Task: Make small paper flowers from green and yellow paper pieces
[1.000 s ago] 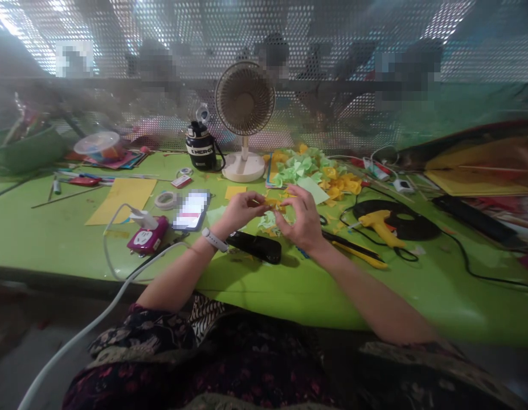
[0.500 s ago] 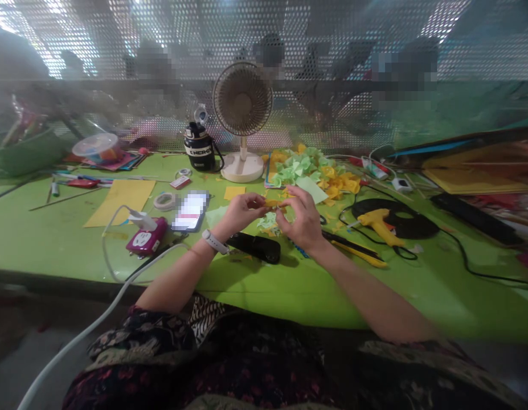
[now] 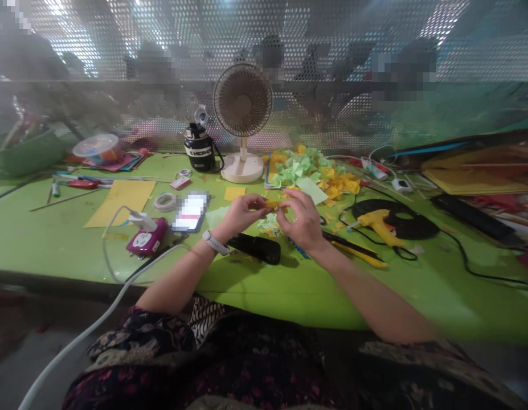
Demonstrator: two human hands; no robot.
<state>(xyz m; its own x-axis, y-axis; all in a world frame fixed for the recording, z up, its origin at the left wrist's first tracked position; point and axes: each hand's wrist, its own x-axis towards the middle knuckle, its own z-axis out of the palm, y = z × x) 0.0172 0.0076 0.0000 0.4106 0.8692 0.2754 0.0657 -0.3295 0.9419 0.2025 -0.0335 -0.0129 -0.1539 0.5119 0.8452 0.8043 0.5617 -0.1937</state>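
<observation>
On the black flask (image 3: 199,149) left of the fan (image 3: 242,101), we read white letters, roughly "ENERGY". Well in front of the fan, our left hand (image 3: 244,212) pinches a small crumpled yellow paper piece (image 3: 273,203) between its fingertips. Our right hand (image 3: 304,223) curls half-open just beside it; we cannot tell whether it touches. Green and yellow paper scraps (image 3: 315,171) heap right of the fan.

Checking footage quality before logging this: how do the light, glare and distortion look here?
Head view: glare burns out the perforated metal screen along the top; the wide lens bows the front edge of the green table; the left hand and right hand look fairly sharp, while the far left corner is hazy.
</observation>
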